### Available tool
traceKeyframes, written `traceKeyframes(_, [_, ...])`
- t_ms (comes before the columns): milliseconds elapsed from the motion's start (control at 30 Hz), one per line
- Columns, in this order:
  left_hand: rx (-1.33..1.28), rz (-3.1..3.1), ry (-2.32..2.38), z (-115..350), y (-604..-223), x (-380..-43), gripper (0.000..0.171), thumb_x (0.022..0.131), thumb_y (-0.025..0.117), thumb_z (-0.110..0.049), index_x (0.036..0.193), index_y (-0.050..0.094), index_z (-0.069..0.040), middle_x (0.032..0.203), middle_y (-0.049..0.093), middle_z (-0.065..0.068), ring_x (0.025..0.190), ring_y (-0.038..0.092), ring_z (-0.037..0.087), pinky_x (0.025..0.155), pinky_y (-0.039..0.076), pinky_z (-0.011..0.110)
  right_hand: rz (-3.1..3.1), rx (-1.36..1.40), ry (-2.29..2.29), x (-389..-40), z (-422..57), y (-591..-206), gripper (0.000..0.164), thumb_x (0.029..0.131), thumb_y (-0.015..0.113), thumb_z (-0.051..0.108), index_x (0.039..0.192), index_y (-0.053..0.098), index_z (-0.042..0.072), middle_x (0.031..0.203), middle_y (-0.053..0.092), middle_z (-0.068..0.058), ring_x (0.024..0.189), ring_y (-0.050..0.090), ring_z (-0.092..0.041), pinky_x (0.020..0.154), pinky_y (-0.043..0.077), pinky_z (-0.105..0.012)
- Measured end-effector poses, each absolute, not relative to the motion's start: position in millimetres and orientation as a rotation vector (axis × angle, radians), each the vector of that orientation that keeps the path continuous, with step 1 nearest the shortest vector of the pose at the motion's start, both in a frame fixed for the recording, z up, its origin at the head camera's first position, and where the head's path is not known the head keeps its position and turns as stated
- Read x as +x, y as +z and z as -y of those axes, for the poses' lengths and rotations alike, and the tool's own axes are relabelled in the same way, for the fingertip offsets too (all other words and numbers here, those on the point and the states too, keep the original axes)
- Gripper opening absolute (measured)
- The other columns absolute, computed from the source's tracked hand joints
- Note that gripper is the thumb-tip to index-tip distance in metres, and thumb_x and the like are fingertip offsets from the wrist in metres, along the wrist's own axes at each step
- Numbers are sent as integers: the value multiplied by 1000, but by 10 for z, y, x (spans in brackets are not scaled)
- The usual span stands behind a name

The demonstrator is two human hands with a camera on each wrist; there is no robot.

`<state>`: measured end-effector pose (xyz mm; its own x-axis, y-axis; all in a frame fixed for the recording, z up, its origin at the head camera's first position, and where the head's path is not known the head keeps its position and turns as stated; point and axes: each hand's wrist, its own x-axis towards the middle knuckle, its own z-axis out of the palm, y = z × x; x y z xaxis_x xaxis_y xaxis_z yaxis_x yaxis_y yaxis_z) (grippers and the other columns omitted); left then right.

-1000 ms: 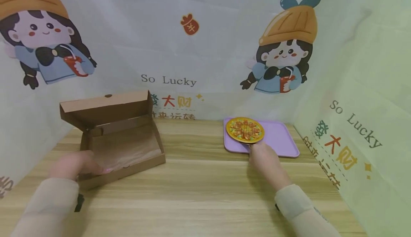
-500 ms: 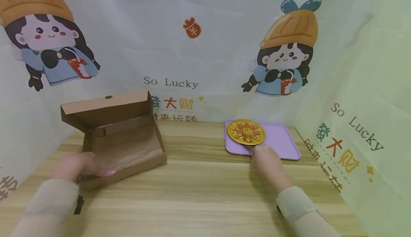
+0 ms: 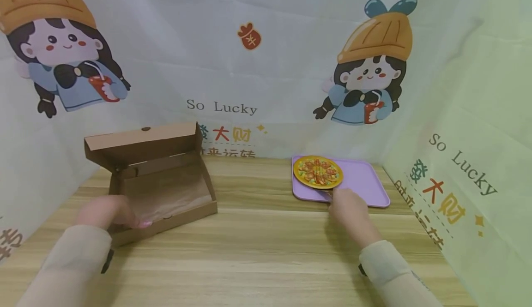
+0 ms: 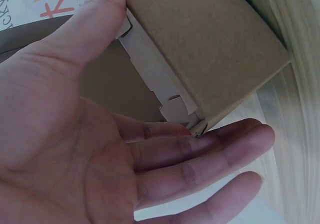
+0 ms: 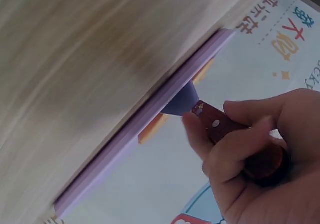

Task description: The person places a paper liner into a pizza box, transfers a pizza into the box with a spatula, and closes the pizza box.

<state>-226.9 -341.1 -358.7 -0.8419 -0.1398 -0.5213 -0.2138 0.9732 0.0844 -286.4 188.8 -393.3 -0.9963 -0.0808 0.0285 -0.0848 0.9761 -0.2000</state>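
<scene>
In the head view my left hand (image 3: 109, 211) holds the front left corner of an open cardboard pizza box (image 3: 183, 215). Its thumb lies over the front wall, and in the left wrist view its fingers (image 4: 225, 159) stretch past the box's corner. My right hand (image 3: 350, 211) grips a pizza server by its dark wooden handle (image 5: 222, 126). The metal blade (image 5: 181, 99) runs under a round toy pizza (image 3: 318, 172) with a yellow rim. That pizza overlaps the left part of a lilac tray (image 3: 365, 187); most of the blade is hidden beneath it.
The box lid (image 3: 143, 141) stands raised at the back, near the printed cloth backdrop (image 3: 287, 67). Another cloth wall (image 3: 478, 127) borders the table on the right. Wood-grain table top (image 3: 257, 251) stretches between box and tray.
The box and my left hand have shifted slightly to the right, and the lid sits a little lower. The pizza and server have barely moved; my right hand has edged right.
</scene>
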Motion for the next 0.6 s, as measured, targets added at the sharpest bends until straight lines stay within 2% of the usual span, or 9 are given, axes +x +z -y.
traceKeyframes(133, [-229,-2573,163,3404,-3568,-2284,123,89,66,-78,139,38,31,146,42,50,137,45,65,117,40,71,3165,40,468,-2872,-1902,-3907,13,95,60,8,98,69,0,99,73,-22,77,64,-29,63,55,-41])
traceKeyframes(267, [-201,-2557,135,3402,-3548,-2303,121,91,65,-77,137,41,31,145,44,51,137,45,66,118,38,71,3176,25,461,-2861,-1889,-3859,18,99,60,16,97,69,0,95,71,-20,75,63,-29,60,53,-40])
traceKeyframes(467, [-156,-2526,103,3417,-3545,-2330,122,91,62,-79,135,42,32,145,42,52,139,42,67,120,34,73,3236,28,438,-2815,-1853,-3790,15,95,63,14,83,65,6,84,66,-13,70,59,-25,56,48,-35])
traceKeyframes(600, [-124,-2526,75,3426,-3538,-2339,122,91,61,-81,136,43,31,146,41,52,139,40,69,120,34,75,3249,10,465,-2816,-1858,-3799,12,94,62,13,88,66,3,86,67,-15,71,60,-26,57,49,-35])
